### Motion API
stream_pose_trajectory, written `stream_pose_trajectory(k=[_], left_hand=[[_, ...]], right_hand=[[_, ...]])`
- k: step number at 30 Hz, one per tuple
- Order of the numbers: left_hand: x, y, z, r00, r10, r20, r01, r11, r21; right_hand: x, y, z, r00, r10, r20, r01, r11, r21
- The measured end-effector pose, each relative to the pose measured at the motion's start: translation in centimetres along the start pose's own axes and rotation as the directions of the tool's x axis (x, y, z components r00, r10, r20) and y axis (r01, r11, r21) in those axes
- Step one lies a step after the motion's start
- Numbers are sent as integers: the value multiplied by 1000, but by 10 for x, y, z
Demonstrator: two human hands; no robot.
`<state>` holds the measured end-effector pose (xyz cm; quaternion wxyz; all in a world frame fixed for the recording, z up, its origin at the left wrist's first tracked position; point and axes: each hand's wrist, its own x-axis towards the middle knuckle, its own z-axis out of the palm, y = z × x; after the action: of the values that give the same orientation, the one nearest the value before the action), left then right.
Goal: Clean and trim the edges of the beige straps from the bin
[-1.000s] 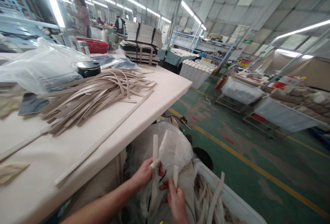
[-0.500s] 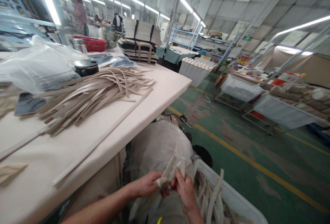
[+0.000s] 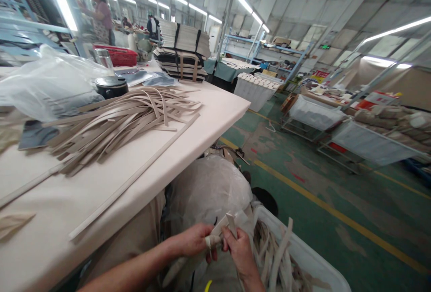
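Beige and flat, one strip end [image 3: 219, 226] is held in the left hand [image 3: 195, 240] as a second strip end [image 3: 232, 224] is pinched by the right hand [image 3: 243, 252] just beside it; whether both belong to one length cannot be told. With so short a tip exposed, either end could be lost if the pinch were loosened, and a twist could be put in by uneven pulling of the wrists.

The left fingers are curled shut on their strip, one digit bound in a pale wrap [image 3: 213, 241]; the right thumb and forefinger are pressed together on theirs, no gap being seen.

At twelve o'clock from the hands, a clear plastic cover [image 3: 208, 182] is bunched. At three o'clock, loose strips [image 3: 282, 249] are held in a white bin [image 3: 314, 248]. At ten o'clock, a long strip [image 3: 138, 179] is laid near the edge of the tabletop [image 3: 215, 108], with a strip heap [image 3: 117, 121] piled beyond. Farther off, towards eleven o'clock, a strapped stack [image 3: 183, 43] and a co-worker [image 3: 101, 16] are seen.
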<state>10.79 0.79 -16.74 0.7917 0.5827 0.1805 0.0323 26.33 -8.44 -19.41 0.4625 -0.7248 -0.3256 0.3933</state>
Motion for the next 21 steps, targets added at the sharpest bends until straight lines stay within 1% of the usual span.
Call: stream_pose_trajectory(k=[4,7,10,16,21], left_hand=[[6,-6,0,999,29,-43,-31,998,-48],[8,-9,-2,998,29,-53,-31,999,-38],[9,-11,-4,998,26,-57,-27,999,-26],[10,-15,-2,997,15,-78,-17,1000,-17],[9,-15,-4,995,11,-101,-6,999,50]], right_hand=[[-4,-3,6,999,5,35,-8,998,68],[-7,-4,12,998,0,68,-11,988,154],[-9,-2,14,998,6,70,-20,980,199],[-7,4,12,1000,19,-14,-17,991,129],[-6,9,11,1000,17,-22,-15,997,69]])
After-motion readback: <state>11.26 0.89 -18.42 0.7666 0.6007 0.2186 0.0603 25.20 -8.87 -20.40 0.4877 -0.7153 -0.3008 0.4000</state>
